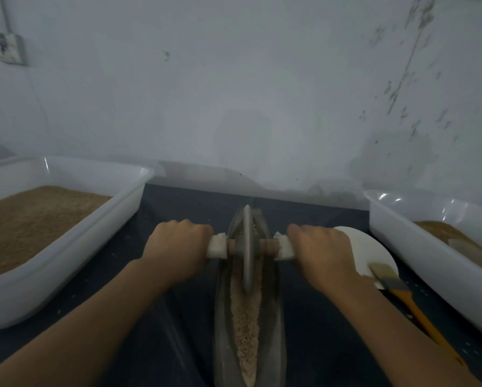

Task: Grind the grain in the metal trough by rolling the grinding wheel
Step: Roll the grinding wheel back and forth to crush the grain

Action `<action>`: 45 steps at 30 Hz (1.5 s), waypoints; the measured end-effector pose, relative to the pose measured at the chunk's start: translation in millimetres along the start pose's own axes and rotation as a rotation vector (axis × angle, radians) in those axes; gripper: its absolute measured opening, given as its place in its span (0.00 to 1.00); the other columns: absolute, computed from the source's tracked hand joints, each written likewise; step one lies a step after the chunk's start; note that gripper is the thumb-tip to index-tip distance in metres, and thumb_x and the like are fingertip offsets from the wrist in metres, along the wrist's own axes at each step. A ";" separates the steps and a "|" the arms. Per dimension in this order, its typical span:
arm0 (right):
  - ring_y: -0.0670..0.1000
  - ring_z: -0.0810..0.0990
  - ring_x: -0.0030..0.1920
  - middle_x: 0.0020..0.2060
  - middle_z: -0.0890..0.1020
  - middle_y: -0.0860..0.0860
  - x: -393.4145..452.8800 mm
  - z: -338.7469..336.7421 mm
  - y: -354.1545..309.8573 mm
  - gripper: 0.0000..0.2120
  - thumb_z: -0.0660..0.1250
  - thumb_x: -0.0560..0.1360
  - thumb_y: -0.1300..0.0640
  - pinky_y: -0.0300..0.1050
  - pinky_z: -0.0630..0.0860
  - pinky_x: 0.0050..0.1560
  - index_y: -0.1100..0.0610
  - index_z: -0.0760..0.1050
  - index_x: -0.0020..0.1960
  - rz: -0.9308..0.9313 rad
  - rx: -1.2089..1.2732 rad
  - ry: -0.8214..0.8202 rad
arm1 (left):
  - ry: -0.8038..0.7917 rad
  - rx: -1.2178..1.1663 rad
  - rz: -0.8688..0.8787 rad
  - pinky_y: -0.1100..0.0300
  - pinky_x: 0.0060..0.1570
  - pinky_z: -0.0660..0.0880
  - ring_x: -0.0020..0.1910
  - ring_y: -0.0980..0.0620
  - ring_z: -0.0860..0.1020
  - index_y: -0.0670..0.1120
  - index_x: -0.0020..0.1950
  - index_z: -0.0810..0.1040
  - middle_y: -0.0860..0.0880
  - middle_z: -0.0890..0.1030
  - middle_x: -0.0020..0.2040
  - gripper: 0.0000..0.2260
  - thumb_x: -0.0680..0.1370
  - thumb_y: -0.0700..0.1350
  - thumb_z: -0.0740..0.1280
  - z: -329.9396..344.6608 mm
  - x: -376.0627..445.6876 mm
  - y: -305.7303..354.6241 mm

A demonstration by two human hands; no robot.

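Metal wheel (247, 252) stands in the far half of the trough (221, 317), on the grain (247, 328). Your left hand (178, 247) and right hand (322, 250) each wrap a cloth-padded axle end. You're mid-grinding; next, roll it toward you, pressing evenly.

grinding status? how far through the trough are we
Done: the grain in the near part of the trough already looks crushed, though coarse. In hand: left hand and right hand grip the axle, wheel standing toward the far end. Left: more passes; fineness is hard to judge through the blur.
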State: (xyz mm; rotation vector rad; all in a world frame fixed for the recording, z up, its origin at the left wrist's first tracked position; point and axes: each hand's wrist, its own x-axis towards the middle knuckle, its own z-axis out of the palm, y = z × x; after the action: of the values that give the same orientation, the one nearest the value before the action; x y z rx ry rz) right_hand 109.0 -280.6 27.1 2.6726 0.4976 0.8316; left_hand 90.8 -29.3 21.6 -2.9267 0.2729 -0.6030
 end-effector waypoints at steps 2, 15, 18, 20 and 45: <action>0.52 0.75 0.27 0.29 0.76 0.49 -23.6 -14.8 -2.6 0.19 0.78 0.56 0.54 0.43 0.58 0.26 0.51 0.69 0.37 -0.017 0.070 0.035 | -0.027 0.000 0.028 0.57 0.36 0.63 0.37 0.51 0.74 0.56 0.43 0.63 0.53 0.75 0.39 0.11 0.72 0.56 0.65 -9.1 -18.5 2.0; 0.52 0.75 0.26 0.28 0.76 0.48 -19.7 5.6 1.3 0.17 0.77 0.56 0.56 0.42 0.62 0.24 0.51 0.70 0.36 0.010 0.119 0.069 | 0.012 0.056 0.017 0.57 0.34 0.62 0.38 0.53 0.76 0.56 0.41 0.61 0.55 0.76 0.40 0.12 0.71 0.57 0.64 -6.8 -8.9 -0.4; 0.52 0.78 0.34 0.35 0.79 0.48 7.1 23.8 3.7 0.14 0.72 0.66 0.51 0.43 0.58 0.29 0.48 0.66 0.40 0.072 0.097 0.058 | 0.062 0.077 0.006 0.57 0.35 0.64 0.40 0.51 0.78 0.56 0.43 0.66 0.53 0.78 0.42 0.09 0.72 0.57 0.64 1.3 17.1 -2.5; 0.52 0.78 0.33 0.34 0.78 0.48 7.5 24.6 4.2 0.15 0.72 0.65 0.50 0.43 0.57 0.29 0.48 0.65 0.40 0.074 0.122 0.033 | 0.048 0.093 0.022 0.57 0.35 0.64 0.42 0.50 0.79 0.56 0.45 0.68 0.53 0.78 0.42 0.08 0.72 0.57 0.64 0.3 22.5 -2.5; 0.53 0.78 0.30 0.32 0.79 0.50 4.8 17.4 3.0 0.13 0.73 0.64 0.51 0.42 0.57 0.27 0.50 0.69 0.39 0.072 0.082 -0.008 | -0.012 0.065 0.011 0.57 0.36 0.67 0.43 0.47 0.80 0.54 0.46 0.73 0.51 0.80 0.43 0.09 0.70 0.57 0.65 -2.5 20.9 -1.3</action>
State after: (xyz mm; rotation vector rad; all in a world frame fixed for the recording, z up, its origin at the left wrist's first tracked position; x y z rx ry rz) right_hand 123.7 -284.4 16.8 2.7830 0.4453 0.8369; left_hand 108.9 -32.5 32.0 -2.8636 0.2622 -0.5808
